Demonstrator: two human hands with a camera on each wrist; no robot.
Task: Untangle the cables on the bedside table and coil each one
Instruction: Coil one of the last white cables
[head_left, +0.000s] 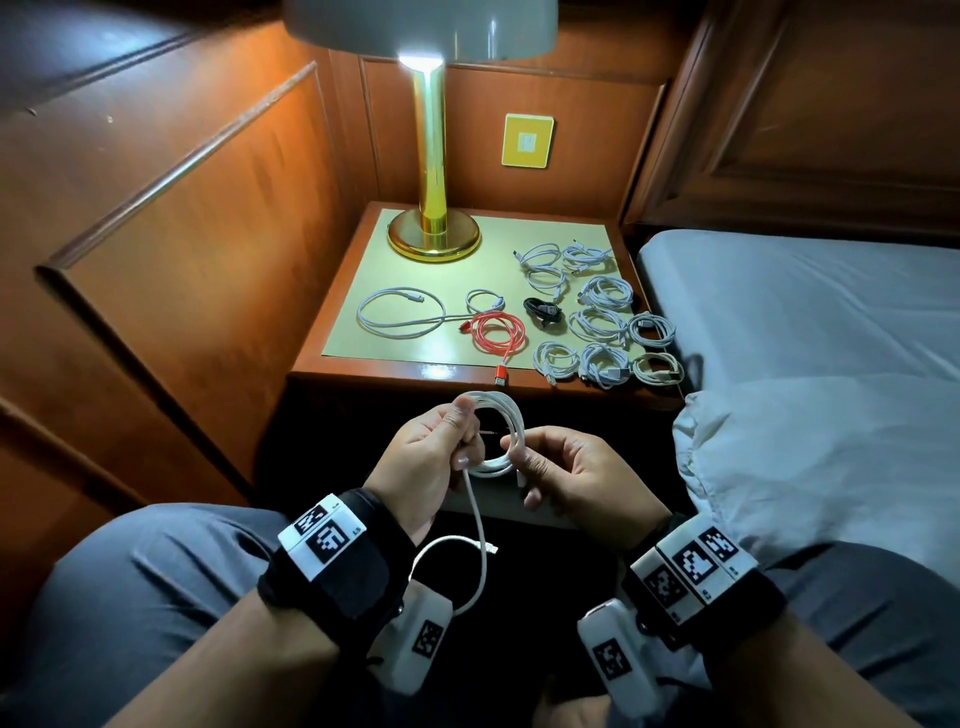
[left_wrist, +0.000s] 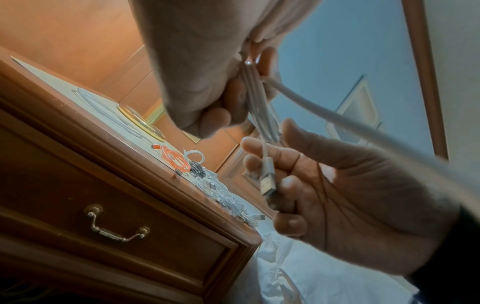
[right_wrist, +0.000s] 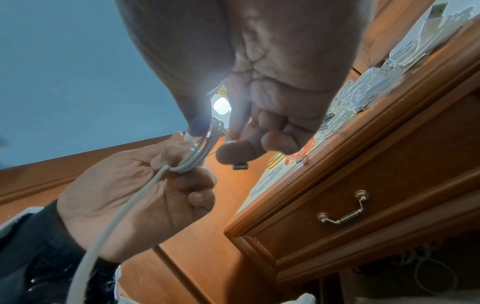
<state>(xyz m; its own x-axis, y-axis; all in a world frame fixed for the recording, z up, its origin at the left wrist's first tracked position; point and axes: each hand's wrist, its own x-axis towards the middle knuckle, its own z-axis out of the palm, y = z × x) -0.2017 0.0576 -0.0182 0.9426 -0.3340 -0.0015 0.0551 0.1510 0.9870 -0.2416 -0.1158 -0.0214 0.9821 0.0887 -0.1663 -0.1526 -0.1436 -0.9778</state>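
**White cable, part-coiled, held in both hands before the bedside table**

Item: white cable (head_left: 493, 431), wound into several round loops and held upright in the air between the person's knees, in front of and below the bedside table (head_left: 363, 364).

Hold, left: the left hand (head_left: 431, 452) grips the loops on their left side, thumb and curled fingers pinched round the bundled strands. From under this hand a loose tail drops, curves round below the wrist and ends in a plug (head_left: 491, 548) hanging free.

Hold, right: the right hand (head_left: 576, 473) pinches the right side of the loops between thumb and forefinger; the remaining fingers are loosely bent. In the left wrist view a flat USB plug (left_wrist: 267, 183) of the cable lies across these fingers.

Appearance: smooth, round-section white cord, loops of near-equal size lying close together.

Also on the table top: a red cable (head_left: 496, 332), coiled; a black cable (head_left: 543, 310), coiled; one white cable in a wide loose loop (head_left: 400, 312); a cluster of small white coils (head_left: 597, 317) at the right; a brass lamp (head_left: 434, 208), lit, at the back.
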